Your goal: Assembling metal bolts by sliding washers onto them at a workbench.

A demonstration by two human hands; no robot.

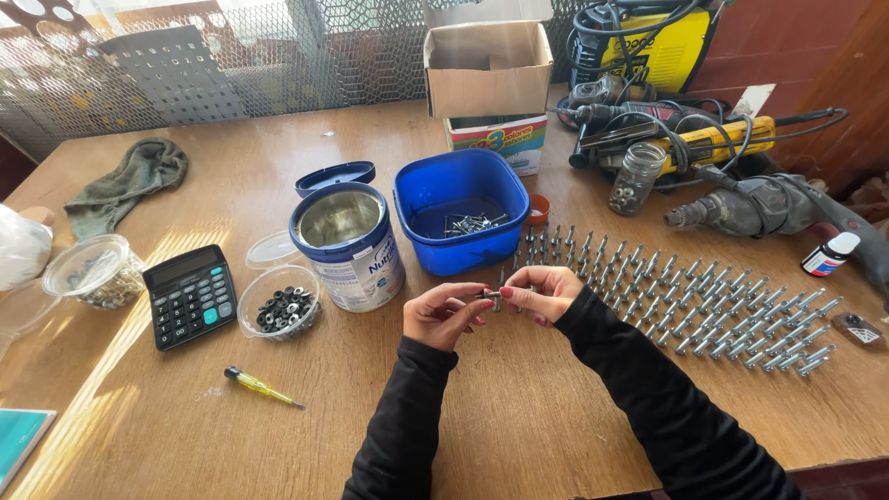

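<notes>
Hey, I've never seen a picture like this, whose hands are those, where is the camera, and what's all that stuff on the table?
There is one picture, taken by a camera worn on a person's head and looking down, so the two black-sleeved arms are that person's own. The left hand and right hand meet over a wooden table and pinch a small metal bolt between their fingertips.

To the right lie neat rows of similar bolts. Just behind the hands stand a blue tub with a few bolts inside and an open metal tin. To the left are a clear cup of dark nuts, a calculator and a yellow screwdriver. At the back sit a cardboard box and power tools.
</notes>
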